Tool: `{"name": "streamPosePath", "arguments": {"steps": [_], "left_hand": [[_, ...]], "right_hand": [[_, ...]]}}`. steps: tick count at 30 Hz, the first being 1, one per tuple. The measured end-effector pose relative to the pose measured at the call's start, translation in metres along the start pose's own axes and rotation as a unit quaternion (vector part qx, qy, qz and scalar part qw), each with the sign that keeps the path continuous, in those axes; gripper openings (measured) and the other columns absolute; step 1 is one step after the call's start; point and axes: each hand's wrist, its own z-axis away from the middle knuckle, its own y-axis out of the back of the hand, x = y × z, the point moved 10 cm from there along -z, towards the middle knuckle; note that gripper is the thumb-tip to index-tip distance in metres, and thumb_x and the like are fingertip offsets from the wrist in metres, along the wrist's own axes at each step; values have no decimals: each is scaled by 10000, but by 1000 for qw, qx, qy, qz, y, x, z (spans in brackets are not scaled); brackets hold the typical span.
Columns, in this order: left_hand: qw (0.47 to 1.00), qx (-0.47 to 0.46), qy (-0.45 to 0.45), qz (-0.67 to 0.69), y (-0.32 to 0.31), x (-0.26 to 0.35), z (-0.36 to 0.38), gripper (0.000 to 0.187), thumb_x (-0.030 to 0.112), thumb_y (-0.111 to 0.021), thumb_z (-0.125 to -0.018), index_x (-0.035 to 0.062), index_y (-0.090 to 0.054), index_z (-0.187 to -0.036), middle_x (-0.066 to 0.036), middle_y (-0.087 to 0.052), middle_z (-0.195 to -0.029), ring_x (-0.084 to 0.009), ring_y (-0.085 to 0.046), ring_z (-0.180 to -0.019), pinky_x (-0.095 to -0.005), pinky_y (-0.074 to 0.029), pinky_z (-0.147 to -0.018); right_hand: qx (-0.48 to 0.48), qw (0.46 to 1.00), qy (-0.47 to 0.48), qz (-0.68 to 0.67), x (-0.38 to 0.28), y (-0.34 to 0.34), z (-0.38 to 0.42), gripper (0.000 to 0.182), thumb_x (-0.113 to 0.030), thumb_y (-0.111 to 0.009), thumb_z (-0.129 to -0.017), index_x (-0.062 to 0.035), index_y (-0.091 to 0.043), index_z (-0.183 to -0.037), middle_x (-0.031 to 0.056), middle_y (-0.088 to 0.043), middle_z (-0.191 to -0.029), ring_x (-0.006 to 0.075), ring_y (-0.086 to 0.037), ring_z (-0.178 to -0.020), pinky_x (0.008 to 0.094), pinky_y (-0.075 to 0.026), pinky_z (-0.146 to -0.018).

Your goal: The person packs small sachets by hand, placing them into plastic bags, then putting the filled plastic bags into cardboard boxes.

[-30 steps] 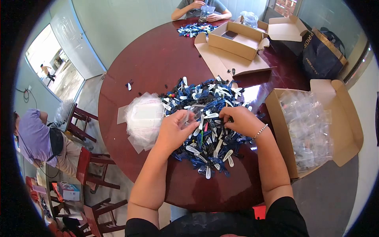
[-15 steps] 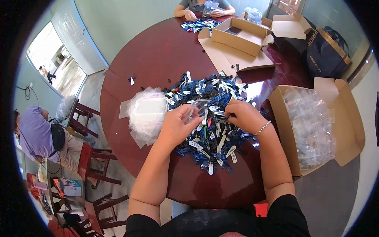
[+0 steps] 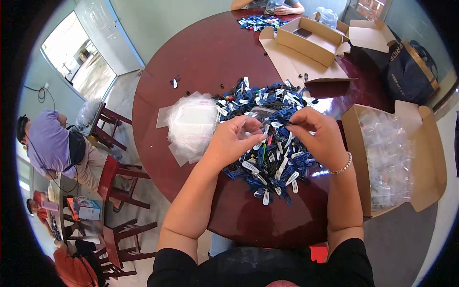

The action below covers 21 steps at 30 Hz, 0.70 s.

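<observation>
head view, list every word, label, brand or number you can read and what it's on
"PRIDE": on the dark navy shopping bag, at right; letters run slantwise.
Smaller line lower on that bag: too small to read surely.
Light-blue and white box, far left: any print is too small.
Stacked clear plastic bags: no readable text.

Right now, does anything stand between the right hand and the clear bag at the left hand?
Nothing visible does. The right hand hovers to the right of the clear bag, which the left hand holds. The clip pile appears to lie below both. I cannot tell whether the right hand holds a clip.
</observation>
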Motion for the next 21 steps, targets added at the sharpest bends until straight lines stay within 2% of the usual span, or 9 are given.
{"name": "streamPosePath", "arguments": {"steps": [3, 5, 6, 10, 12, 15, 17, 20, 21], "left_hand": [[1000, -14, 8, 1, -5, 5, 1, 292, 93, -762, -776, -8, -622, -1012, -53, -656, -941, -99, -607, -841, -257, -504, -751], [989, -65, 49, -120, -13, 14, 5, 285, 31, -746, -771, 21, -626, -1029, -31, -633, -963, -100, -593, -899, -235, -490, -785], [989, -65, 49, -120, -14, 13, 5, 285, 31, -746, -771, 21, -626, -1029, -31, -633, -963, -100, -593, -899, -235, -490, -785], [991, -96, 41, -87, -23, 12, 7, 321, 39, -758, -759, 33, -638, -1056, -30, -643, -971, -100, -600, -930, -229, -486, -794], [988, -121, 36, -84, -30, 6, 7, 329, 32, -754, -764, 22, -634, -1070, -33, -644, -980, -105, -602, -942, -237, -489, -809], [994, -112, -3, -12, -31, 2, 8, 323, 3, -732, -778, -4, -623, -1081, -38, -645, -985, -121, -606, -950, -259, -496, -833], [987, -98, 72, 102, -29, -1, 8, 308, -41, -701, -790, -17, -615, -1085, -45, -647, -996, -143, -611, -968, -293, -505, -848], [981, -60, 101, 153, -15, -2, 5, 256, 66, -676, -832, 11, -622, -1076, -85, -656, -1001, -174, -628, -944, -286, -512, -829], [978, -40, 99, 180, -10, 4, 5, 278, 133, -659, -849, 20, -613, -1099, -97, -657, -995, -178, -631, -942, -269, -518, -781]], "right_hand": [[15, 998, 65, -3, -20, -8, 4, 124, 5, -689, -793, 19, -617, -893, 66, -640, -822, 123, -620, -724, 251, -503, -663], [35, 995, 95, 26, -26, -9, 5, 127, 12, -690, -787, 17, -621, -893, 70, -640, -824, 134, -623, -720, 257, -502, -655], [55, 989, 126, 55, -30, -8, 6, 130, 19, -691, -781, 15, -624, -893, 74, -641, -826, 146, -627, -717, 263, -502, -647], [57, 984, 148, 76, -32, -11, 7, 136, 21, -692, -775, 15, -632, -897, 82, -650, -839, 166, -629, -705, 272, -498, -628], [35, 995, 92, 23, -31, -15, 6, 144, 25, -687, -777, 14, -643, -913, 94, -663, -892, 162, -637, -748, 272, -514, -656], [65, 990, 118, -36, -31, -8, 6, 142, 20, -672, -800, 19, -648, -940, 105, -667, -948, 153, -642, -806, 269, -526, -715], [85, 990, 111, -30, -24, 0, 5, 134, 19, -663, -811, 24, -648, -944, 107, -664, -965, 150, -641, -830, 271, -526, -741], [98, 993, 64, 7, -8, 12, 3, 106, -5, -639, -847, 30, -648, -946, 85, -668, -935, 132, -640, -830, 256, -519, -754], [90, 995, 42, 28, -3, 14, 3, 104, -13, -637, -851, 28, -649, -946, 79, -670, -915, 129, -639, -818, 249, -518, -743]]}}
